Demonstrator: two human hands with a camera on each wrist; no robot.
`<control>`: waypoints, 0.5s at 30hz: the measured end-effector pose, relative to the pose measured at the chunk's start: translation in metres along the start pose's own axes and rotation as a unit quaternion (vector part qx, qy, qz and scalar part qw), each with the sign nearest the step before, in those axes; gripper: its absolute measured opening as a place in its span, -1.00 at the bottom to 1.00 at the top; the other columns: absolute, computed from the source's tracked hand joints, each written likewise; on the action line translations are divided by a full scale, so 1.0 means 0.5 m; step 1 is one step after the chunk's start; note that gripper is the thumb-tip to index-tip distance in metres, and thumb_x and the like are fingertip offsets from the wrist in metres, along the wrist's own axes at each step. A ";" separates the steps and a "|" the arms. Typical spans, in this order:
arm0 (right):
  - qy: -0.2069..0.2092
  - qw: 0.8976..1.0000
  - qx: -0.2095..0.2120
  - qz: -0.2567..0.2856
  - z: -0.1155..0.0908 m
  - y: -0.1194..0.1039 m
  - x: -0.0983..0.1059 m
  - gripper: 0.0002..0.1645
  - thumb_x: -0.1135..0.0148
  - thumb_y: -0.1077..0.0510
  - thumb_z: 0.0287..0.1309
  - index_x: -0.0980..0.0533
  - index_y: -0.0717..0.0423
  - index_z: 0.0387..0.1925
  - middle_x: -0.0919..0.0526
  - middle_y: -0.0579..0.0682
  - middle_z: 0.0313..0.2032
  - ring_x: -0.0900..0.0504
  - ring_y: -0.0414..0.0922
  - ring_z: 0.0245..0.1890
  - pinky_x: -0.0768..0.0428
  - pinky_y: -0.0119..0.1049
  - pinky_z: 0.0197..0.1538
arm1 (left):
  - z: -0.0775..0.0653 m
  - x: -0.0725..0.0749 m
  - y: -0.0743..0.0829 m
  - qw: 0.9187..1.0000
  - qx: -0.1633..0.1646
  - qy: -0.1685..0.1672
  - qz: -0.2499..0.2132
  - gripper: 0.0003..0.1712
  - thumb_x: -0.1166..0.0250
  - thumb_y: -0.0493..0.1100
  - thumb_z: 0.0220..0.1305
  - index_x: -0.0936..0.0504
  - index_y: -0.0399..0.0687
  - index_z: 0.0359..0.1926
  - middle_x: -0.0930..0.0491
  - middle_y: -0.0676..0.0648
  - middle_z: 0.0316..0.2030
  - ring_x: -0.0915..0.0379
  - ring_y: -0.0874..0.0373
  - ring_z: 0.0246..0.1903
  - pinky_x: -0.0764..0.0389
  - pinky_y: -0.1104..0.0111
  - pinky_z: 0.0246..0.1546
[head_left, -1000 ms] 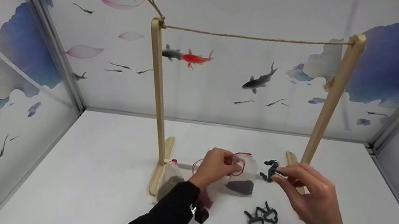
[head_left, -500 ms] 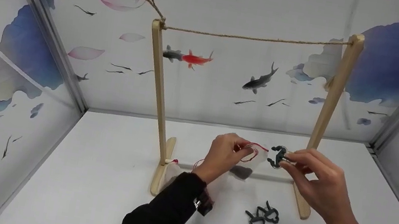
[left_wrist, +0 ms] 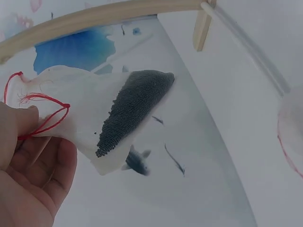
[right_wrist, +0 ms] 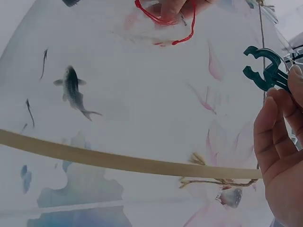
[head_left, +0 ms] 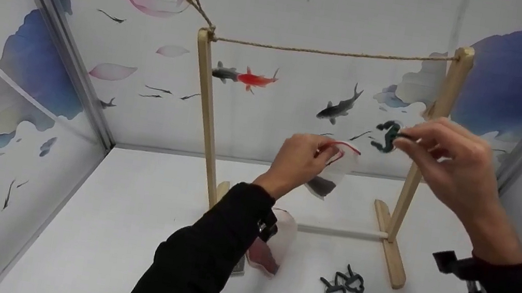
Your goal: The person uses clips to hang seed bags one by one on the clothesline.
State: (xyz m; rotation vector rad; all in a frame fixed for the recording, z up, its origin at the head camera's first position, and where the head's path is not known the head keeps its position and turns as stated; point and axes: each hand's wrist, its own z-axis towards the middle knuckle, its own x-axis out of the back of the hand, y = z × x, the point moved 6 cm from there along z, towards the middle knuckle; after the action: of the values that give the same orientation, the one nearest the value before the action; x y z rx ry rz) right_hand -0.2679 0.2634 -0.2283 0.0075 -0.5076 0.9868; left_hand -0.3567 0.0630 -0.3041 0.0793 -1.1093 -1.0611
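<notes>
My left hand (head_left: 292,164) pinches the top of a sheer white drawstring bag (left_wrist: 135,106) with red cords. Tiny dark beads fill the bag's lower end, which hangs tilted in the left wrist view. To the right and a bit higher, my right hand (head_left: 455,161) pinches a dark green plastic clip (right_wrist: 271,74) between thumb and fingers. The clip's hooked ends stand apart and face the bag. Above both hands, a twine line (head_left: 328,53) runs between two wooden posts (head_left: 205,106).
Two more dark clips (head_left: 335,292) lie on the white table (head_left: 93,246). Beside the left sleeve sits another sheer bag (head_left: 265,256) with reddish contents; a greyish bag (head_left: 239,268) is mostly hidden behind the sleeve. A white crossbar (head_left: 342,231) joins the posts low down. Printed panels enclose the table.
Both hands have risen from near the table, the left carrying the beaded bag and the right the clip. The right hand has climbed higher and moved right. The reddish bag shows more.
</notes>
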 end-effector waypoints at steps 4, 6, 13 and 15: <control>0.045 0.999 -0.011 -0.014 0.075 0.007 0.038 -0.84 -0.43 0.51 0.04 -0.66 0.37 -0.29 -0.68 -0.09 -0.35 -0.53 -0.48 -0.44 -0.47 -0.68 -0.35 | 0.030 0.029 0.023 0.999 -0.014 -0.006 0.030 -0.75 -0.20 -0.17 0.51 -0.76 -0.17 -0.03 -0.73 -0.05 -0.31 -0.45 0.22 -0.42 -0.43 0.48 -0.39; 0.067 0.997 -0.023 -0.015 0.109 0.010 0.054 -0.89 -0.39 0.46 0.13 -0.66 0.39 -0.26 -0.64 -0.21 -0.32 -0.53 -0.47 -0.48 -0.48 -0.67 -0.36 | 0.045 0.045 0.037 0.999 -0.023 -0.003 0.045 -0.75 -0.20 -0.17 0.51 -0.76 -0.18 -0.04 -0.72 -0.05 -0.32 -0.45 0.20 -0.41 -0.42 0.46 -0.38; 0.056 0.997 -0.042 -0.043 0.180 0.017 0.054 -0.83 -0.34 0.31 0.29 -0.67 0.38 -0.15 -0.53 -0.39 -0.27 -0.48 -0.49 -0.60 -0.44 -0.68 -0.43 | 0.091 0.083 0.079 0.998 -0.025 0.015 0.061 -0.75 -0.23 -0.13 0.49 -0.77 -0.15 -0.06 -0.72 -0.02 -0.34 -0.47 0.22 -0.40 -0.44 0.47 -0.35; 0.059 0.996 -0.043 -0.051 0.192 0.024 0.057 -0.81 -0.34 0.28 0.31 -0.68 0.35 -0.13 -0.53 -0.41 -0.26 -0.47 -0.52 -0.60 -0.44 -0.70 -0.42 | 0.103 0.087 0.089 0.998 -0.026 0.017 0.059 -0.75 -0.23 -0.12 0.49 -0.77 -0.15 -0.06 -0.71 -0.02 -0.34 -0.47 0.22 -0.40 -0.43 0.47 -0.33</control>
State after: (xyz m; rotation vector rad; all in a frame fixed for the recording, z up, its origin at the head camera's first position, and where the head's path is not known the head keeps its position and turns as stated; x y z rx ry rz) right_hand -0.3036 0.2704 -0.1344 -0.1005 -0.4357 0.8586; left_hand -0.3647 0.0776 -0.2253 -0.0095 -1.0417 -0.9790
